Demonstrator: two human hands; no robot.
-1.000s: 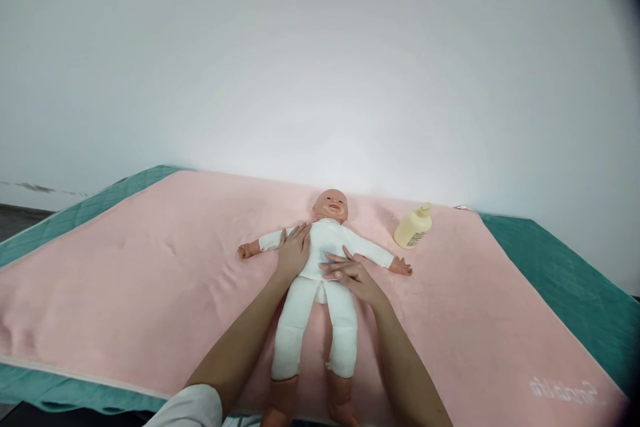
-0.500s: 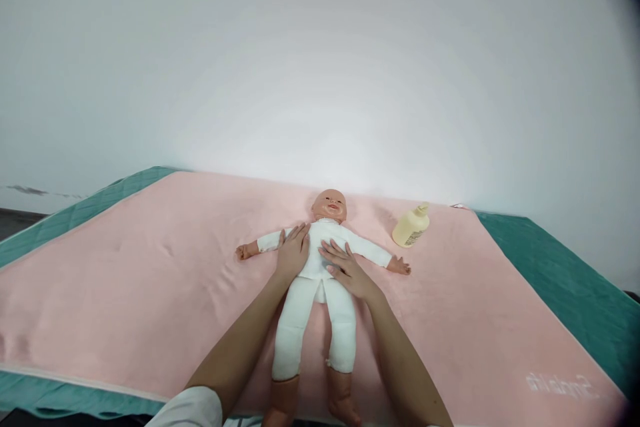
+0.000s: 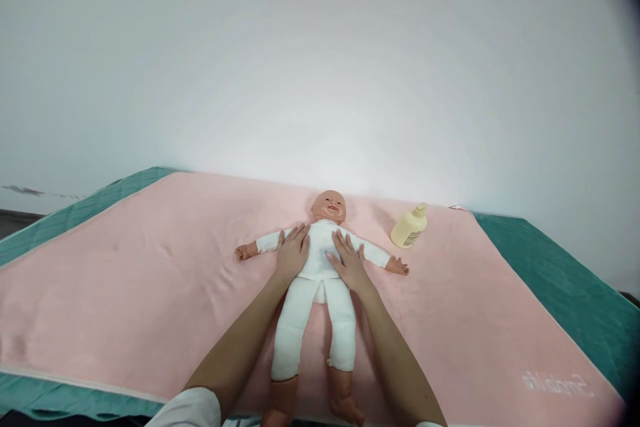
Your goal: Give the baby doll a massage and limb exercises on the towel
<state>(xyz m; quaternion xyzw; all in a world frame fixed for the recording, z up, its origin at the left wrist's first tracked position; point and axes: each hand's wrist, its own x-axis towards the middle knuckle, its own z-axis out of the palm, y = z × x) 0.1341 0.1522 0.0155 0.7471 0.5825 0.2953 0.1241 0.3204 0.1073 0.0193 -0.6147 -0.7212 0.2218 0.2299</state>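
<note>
Baby doll (image 3: 321,255), white-clothed with bare head, hands and feet, lay on its back in the middle of a pink blanket (image 3: 150,293), head toward the wall (image 3: 320,67), arms spread wide, legs slightly apart and reaching toward the near edge. Its torso lay between two bare hands. The left hand (image 3: 291,257) rested along one side of the chest, fingers straight and pointing up toward the shoulder, gripping nothing. The right hand (image 3: 351,267) lay against the other side, open, with its fingers extended on the cloth and its thumb spread inward across the belly. Beyond the doll's outstretched arm, on the right of the view, a pale yellow pump bottle (image 3: 409,228) stood on the blanket, dark print on its front. Mirrored white lettering (image 3: 557,383) marked the blanket's near right corner. Green quilted fabric (image 3: 565,273) showed past the blanket's borders, beneath it.
</note>
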